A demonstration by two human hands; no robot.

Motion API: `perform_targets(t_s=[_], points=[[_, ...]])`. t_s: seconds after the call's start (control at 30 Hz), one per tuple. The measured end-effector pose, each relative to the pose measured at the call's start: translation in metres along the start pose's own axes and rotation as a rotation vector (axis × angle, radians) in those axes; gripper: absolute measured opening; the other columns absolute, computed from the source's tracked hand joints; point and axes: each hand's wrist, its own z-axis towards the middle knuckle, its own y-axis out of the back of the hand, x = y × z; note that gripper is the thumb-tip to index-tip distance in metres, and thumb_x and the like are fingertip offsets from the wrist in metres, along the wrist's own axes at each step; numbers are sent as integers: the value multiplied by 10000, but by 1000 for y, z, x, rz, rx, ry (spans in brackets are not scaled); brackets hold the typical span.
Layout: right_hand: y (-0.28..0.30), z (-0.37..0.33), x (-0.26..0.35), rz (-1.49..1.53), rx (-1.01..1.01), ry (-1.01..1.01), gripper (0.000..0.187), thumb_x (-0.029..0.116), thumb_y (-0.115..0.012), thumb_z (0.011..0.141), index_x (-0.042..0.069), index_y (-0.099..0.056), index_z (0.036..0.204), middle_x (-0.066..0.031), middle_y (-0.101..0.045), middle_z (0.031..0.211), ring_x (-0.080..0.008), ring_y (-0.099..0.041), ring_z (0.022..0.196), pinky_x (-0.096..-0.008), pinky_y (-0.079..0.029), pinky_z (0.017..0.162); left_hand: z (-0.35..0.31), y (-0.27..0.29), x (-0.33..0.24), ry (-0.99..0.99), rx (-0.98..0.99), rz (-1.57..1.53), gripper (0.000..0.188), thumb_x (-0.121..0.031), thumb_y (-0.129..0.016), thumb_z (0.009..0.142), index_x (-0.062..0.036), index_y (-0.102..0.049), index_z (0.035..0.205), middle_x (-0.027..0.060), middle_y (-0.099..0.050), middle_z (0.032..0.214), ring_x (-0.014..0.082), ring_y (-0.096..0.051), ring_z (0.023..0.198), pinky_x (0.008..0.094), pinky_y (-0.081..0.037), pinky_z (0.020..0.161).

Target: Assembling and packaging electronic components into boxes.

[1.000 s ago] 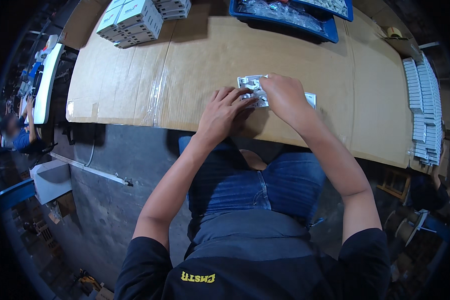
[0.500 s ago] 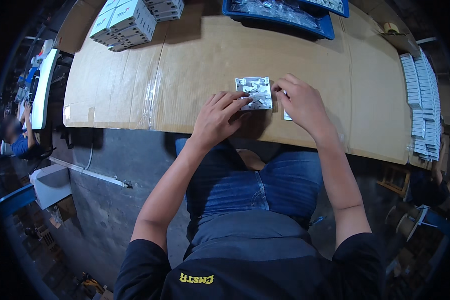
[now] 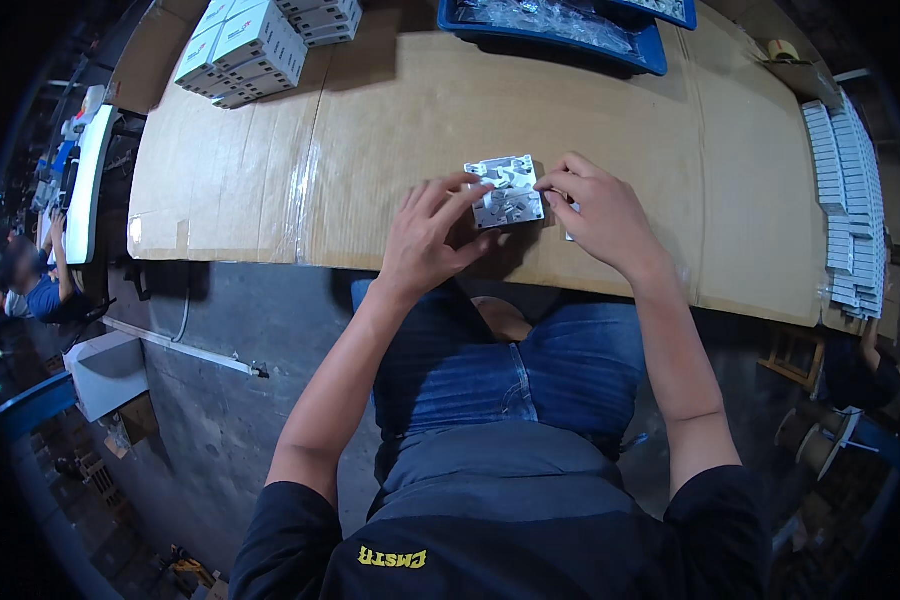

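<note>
On the cardboard-covered table lies a shallow white square box (image 3: 520,170), slightly turned, with small white parts and what looks like clear film inside. My left hand (image 3: 425,230) grips its left side, fingertips over the edge and contents, thumb by the lower left corner. Against the right edge, my right hand (image 3: 605,215) has thumb and forefinger drawn together; whatever they pinch is too small to make out. A white flat piece (image 3: 570,236) peeks out beneath the right hand, mostly hidden.
White boxes (image 3: 245,50) are stacked at the far left. Blue trays (image 3: 652,55) with clear bags stand at the back. Rows of thin white pieces (image 3: 840,200) line the right edge, below a tape roll (image 3: 782,50). A person (image 3: 45,290) is at another table on the left.
The white box has turned slightly counterclockwise and shifted a little. My right fingers have moved left to its right edge, and my left fingers have shifted slightly left.
</note>
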Motion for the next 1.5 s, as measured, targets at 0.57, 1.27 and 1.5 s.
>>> perform_targets(t_s=[0.57,1.27,1.5], points=[[105,123,-36,-90,-136,94,212,199,-653,968,50,-753,1081,-126,-722,1072,-320,-702,989,-410,-548,844,13,1,-2,221,35,157,925,-519,-877,682,-36,-555,1403,146,-514,1448,355,-439,1407,506,-287,1210],[190,470,-151,-916,-402,276,262,148,-723,911,112,-759,1168,-136,-562,1424,-316,-455,1434,-491,-429,1145,27,11,0,303,125,84,886,-568,-852,736,-48,-574,1398,115,-537,1459,312,-433,1438,518,-258,1231],[181,480,-147,-858,-339,129,239,180,-779,883,130,-771,1116,-138,-504,1504,-319,-394,1485,-521,-390,1178,28,15,2,328,150,78,892,-578,-846,746,-33,-571,1397,120,-534,1461,311,-426,1445,516,-251,1238]])
